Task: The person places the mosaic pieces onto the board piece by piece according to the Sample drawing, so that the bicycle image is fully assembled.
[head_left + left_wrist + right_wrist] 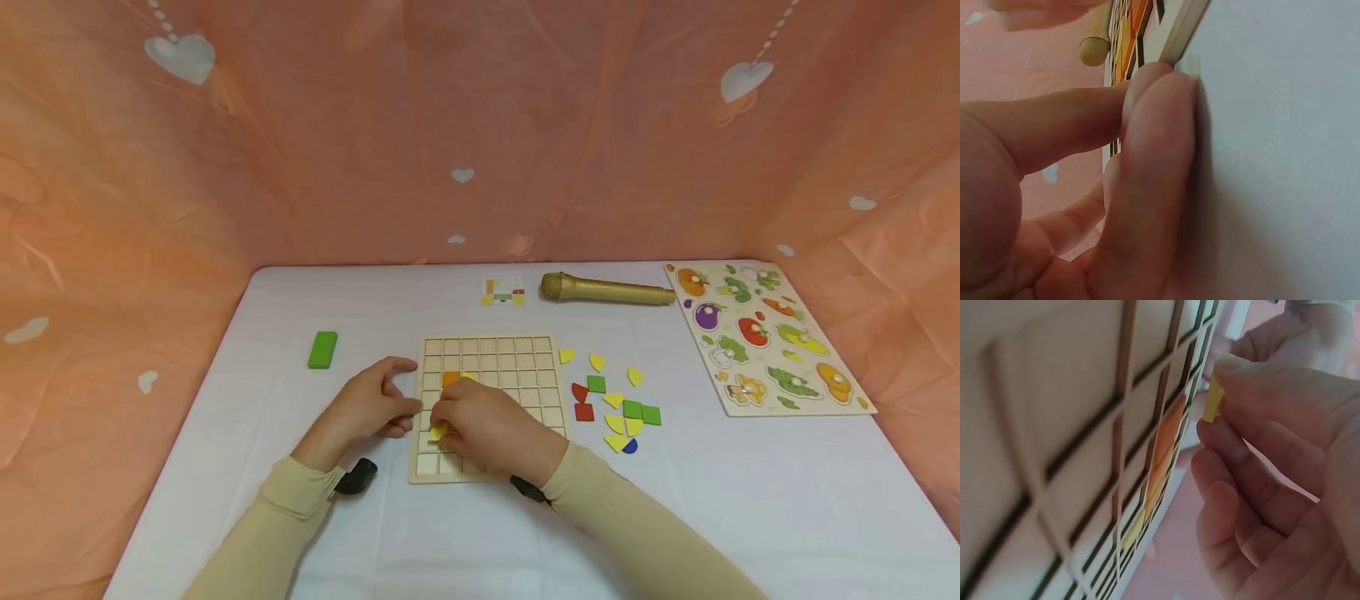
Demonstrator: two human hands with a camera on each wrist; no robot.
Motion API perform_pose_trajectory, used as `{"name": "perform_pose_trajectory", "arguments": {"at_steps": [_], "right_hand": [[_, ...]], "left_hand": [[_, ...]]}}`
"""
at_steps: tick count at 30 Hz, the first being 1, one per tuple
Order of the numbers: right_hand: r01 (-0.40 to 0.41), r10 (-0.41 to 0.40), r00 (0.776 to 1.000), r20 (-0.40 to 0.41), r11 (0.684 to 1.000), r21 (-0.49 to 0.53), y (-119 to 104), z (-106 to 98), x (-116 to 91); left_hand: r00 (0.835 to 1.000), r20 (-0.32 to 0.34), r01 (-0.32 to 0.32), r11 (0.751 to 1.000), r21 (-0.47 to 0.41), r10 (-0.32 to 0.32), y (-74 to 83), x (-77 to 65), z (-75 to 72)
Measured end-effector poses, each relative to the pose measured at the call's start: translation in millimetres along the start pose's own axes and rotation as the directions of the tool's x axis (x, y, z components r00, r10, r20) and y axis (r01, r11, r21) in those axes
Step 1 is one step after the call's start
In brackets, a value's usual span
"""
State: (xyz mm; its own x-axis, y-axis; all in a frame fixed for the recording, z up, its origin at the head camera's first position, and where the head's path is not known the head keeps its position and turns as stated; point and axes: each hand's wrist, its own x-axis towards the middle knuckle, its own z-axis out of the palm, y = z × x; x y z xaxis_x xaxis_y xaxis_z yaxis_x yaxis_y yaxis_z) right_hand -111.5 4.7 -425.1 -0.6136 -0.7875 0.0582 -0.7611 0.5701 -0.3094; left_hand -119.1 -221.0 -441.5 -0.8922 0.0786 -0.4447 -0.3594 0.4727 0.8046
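Observation:
A wooden grid board (525, 343) lies flat on the white table. Above its left part, my right hand (487, 425) pinches a small yellow tile (1213, 400) between thumb and finger, tilted on edge and apart from the board. Its full shape is hidden by the fingers. Orange tiles (450, 378) and a yellow tile (468, 376) sit in the grid just beyond that hand. At the board's left edge, the thumb and index finger of my left hand (363, 404) touch its side. Up close in the left wrist view, the fingertips meet the wooden rim (1182, 28).
Right of the board lie loose yellow, green (596, 384), red (583, 412) and blue (630, 446) pieces. Behind are a small pattern card (502, 288) and a gold microphone (611, 290). A vegetable puzzle board (776, 346) lies far right; a green block (322, 349) lies left.

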Motion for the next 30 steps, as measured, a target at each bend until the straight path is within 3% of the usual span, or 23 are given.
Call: {"name": "perform_pose_trajectory", "arguments": {"at_steps": [17, 30], "right_hand": [[0.041, -0.041, 0.999, -0.013, 0.999, -0.011, -9.1, 14.7, 7.3], [0.022, -0.022, 1.0, 0.004, 1.0, -0.022, -10.4, 14.1, 8.3]], "left_hand": [[1.0, 0.005, 0.0, 1.0, -0.016, 0.0, 1.3, -2.5, -0.3], [1.0, 0.004, -0.003, 1.0, -0.012, 0.003, 1.6, -1.5, -1.4]]}}
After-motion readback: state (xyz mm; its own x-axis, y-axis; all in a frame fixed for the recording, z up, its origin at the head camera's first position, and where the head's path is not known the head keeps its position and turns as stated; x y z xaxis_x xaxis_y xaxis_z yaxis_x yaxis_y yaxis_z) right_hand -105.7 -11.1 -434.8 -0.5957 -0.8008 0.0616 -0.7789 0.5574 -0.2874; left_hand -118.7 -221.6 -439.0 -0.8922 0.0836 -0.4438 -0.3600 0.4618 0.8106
